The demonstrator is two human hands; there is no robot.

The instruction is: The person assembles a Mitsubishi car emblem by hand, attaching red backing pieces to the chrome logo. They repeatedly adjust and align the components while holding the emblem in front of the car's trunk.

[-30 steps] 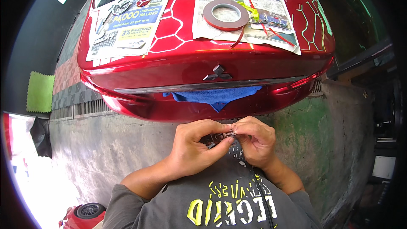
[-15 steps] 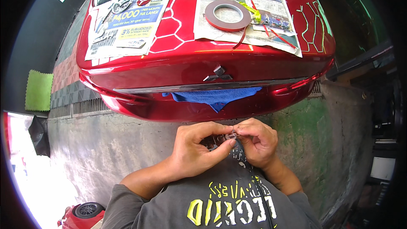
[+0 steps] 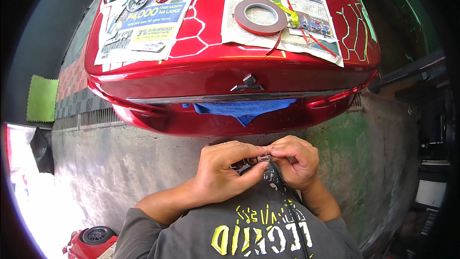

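Well forward-left of the left hand (image 3: 225, 165) lies a flat printed paper newspaper sheet (image 3: 155, 33) on a glossy red car boot lid (image 3: 167, 84); the left thumb and fingers clamp a small dark metallic-looking piece (image 3: 264, 157), between both hands. Right hand (image 3: 298, 159): thumb and fingers pinched together at its right end. Likely risk: piece slips and drops, as mostly fingertips seem to hold it.

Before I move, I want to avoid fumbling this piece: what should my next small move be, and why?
Probably steady the small shiny part in your left grip and work gently at its right end with your right grip. The left holds it, the right appears to pinch that end, and both cover much of it, so a slow, small move seems safest.
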